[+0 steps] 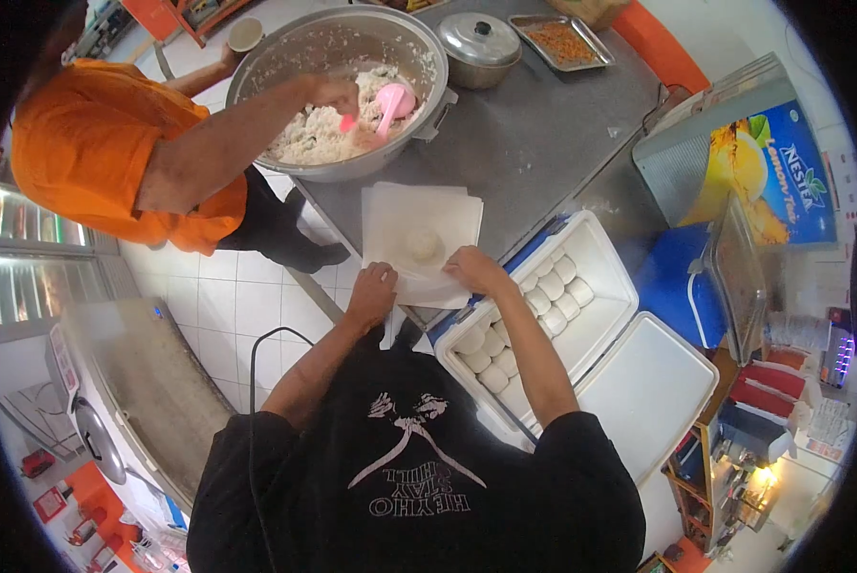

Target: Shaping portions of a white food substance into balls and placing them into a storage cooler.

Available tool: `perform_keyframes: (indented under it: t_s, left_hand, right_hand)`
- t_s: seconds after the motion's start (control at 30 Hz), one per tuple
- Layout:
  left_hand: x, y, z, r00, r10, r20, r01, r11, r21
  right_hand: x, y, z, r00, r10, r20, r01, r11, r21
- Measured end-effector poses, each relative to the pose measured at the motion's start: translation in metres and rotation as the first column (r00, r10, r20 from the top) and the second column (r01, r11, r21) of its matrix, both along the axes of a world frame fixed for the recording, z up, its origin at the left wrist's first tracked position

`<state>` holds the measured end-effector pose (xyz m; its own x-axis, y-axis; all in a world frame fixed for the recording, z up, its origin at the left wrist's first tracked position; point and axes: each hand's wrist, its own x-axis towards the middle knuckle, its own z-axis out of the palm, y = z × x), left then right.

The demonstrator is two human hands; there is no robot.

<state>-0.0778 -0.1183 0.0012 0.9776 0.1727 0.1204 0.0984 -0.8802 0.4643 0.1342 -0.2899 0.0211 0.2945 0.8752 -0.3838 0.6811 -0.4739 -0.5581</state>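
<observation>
A stack of translucent white paper sheets (pixel 400 215) lies on the counter's corner in front of me. On or beneath the top sheet sits a pale round lump of what looks like rice (pixel 423 246); I cannot tell which. My left hand (pixel 373 288) touches the near left edge of the sheets, its fingers curled, and its grip is unclear. At the right edge, my right hand (pixel 474 269) pinches the paper. To the right of my hands, an open cooler box (pixel 604 286) holds several white paper-wrapped bundles (pixel 554 294) in rows.
A co-worker in an orange shirt (pixel 106 150) reaches into a large metal pot (pixel 342 170) of rice containing a pink scoop (pixel 394 100). Beyond stand a lidded pot (pixel 479 46) and a tray of orange food (pixel 561 43) on the grey counter (pixel 522 143). The cooler's lid (pixel 650 387) hangs open.
</observation>
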Motion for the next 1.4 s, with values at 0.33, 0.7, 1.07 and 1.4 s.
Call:
perform_keyframes:
  t_s: [0.33,0.7,1.07,1.4]
  left_hand:
    - [-0.011,0.011,0.013,0.995,-0.045,0.094,0.061,0.984,-0.168]
    - [0.07,0.088,-0.024,0.983,0.111,-0.145,-0.166,0.875,-0.454]
    - [0.049,-0.011,0.021,0.967,0.234,-0.105,-0.253,0.797,-0.549]
    - [0.042,-0.034,0.015,0.992,-0.12,0.051,0.118,0.993,0.029]
  right_hand:
    - [-0.062,-0.015,0.012,0.858,0.064,0.51,-0.122,0.989,0.081]
    - [0.024,0.03,-0.002,0.865,-0.446,-0.229,0.473,0.877,0.08]
    - [0.029,0.071,0.005,0.832,-0.456,0.316,0.322,0.861,0.395]
    - [0.054,0.081,-0.021,0.904,-0.295,0.31,0.175,0.916,0.36]
